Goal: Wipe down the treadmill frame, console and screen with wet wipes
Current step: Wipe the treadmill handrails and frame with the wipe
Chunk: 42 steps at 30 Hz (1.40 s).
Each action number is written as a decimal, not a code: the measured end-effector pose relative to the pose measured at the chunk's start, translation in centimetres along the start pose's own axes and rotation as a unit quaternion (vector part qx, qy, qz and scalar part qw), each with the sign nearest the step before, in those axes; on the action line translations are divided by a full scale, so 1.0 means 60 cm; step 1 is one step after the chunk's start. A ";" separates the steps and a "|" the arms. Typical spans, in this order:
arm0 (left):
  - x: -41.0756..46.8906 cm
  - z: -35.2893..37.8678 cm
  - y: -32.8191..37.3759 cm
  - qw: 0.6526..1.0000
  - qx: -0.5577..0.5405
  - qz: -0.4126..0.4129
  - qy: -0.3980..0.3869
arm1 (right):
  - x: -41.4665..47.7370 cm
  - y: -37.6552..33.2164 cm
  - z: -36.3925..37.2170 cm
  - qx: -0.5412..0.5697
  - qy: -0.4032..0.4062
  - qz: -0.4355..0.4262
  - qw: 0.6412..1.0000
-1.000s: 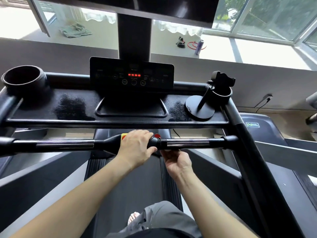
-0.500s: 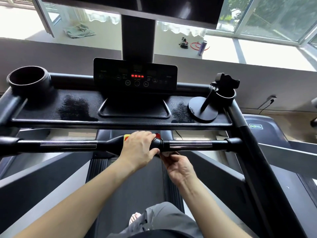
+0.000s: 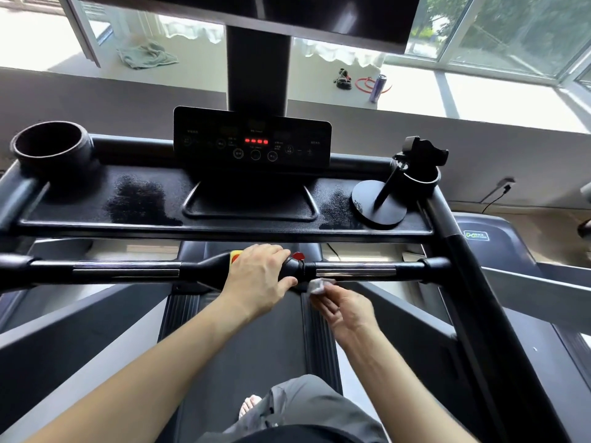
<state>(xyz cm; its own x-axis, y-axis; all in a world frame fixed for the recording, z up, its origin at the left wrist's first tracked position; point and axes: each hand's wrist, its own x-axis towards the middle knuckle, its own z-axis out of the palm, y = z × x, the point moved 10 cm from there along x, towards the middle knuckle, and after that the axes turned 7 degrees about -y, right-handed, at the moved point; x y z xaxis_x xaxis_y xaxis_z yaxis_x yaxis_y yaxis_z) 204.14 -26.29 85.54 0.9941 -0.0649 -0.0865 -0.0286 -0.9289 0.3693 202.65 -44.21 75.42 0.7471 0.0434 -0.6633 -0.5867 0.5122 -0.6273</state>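
A black handlebar (image 3: 355, 270) with chrome sections crosses the treadmill in front of me. My left hand (image 3: 257, 276) grips its thick middle part, beside a red button (image 3: 299, 255). My right hand (image 3: 343, 310) is just under the bar to the right of centre, palm up, pinching a small crumpled wet wipe (image 3: 318, 285) against the bar's underside. Beyond lies the black console tray (image 3: 80, 212) with damp patches, the control panel (image 3: 252, 140) showing red lights, and the lower edge of the dark screen (image 3: 319, 24) at the top.
An empty cup holder (image 3: 52, 148) stands at the tray's left end. A black phone stand (image 3: 380, 203) sits at the right end beside the right cup holder (image 3: 422, 179). The treadmill belt (image 3: 256, 346) runs below. A second treadmill (image 3: 499, 244) stands to the right.
My right hand has dropped from gripping the bar's underside and slid a little to the right, so the wet wipe now shows at its fingertips. My left hand has stayed on the bar.
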 end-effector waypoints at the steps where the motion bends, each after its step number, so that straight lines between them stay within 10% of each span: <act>1: 0.000 0.000 0.000 1.000 -0.002 0.001 0.001 | -0.011 -0.023 -0.009 -0.018 0.009 -0.027 0.999; 4: 0.001 0.000 0.001 1.000 -0.002 0.004 0.004 | -0.039 -0.115 -0.020 -0.165 0.036 -0.199 0.965; 8: 0.001 0.001 -0.001 1.000 -0.004 0.003 0.005 | -0.039 -0.172 0.029 -0.537 0.087 -0.357 0.759; 19: 0.003 0.005 -0.003 1.000 0.014 0.014 0.004 | -0.066 -0.121 0.153 -0.717 -0.077 -0.487 0.493; 24: 0.004 0.012 -0.007 1.000 0.008 0.012 -0.018 | -0.020 -0.179 0.116 -0.724 0.019 -0.434 0.535; 32: -0.009 -0.003 -0.011 0.999 0.045 -0.001 -0.001 | -0.030 -0.127 0.198 -0.617 -0.101 -0.445 0.641; 38: -0.038 -0.017 -0.050 0.996 0.092 -0.008 0.007 | -0.064 -0.104 0.179 -0.666 -0.165 -0.471 0.554; 42: -0.031 -0.019 -0.047 0.996 0.088 -0.002 -0.003 | -0.045 -0.113 0.189 -0.666 -0.148 -0.458 0.570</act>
<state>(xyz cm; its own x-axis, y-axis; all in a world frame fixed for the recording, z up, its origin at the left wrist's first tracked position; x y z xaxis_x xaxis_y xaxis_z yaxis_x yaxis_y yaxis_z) 202.49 -23.16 85.70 0.9937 -0.0629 -0.0933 -0.0430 -0.9786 0.2014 208.15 -38.06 86.09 0.8347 0.5250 0.1662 0.5228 -0.6607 -0.5386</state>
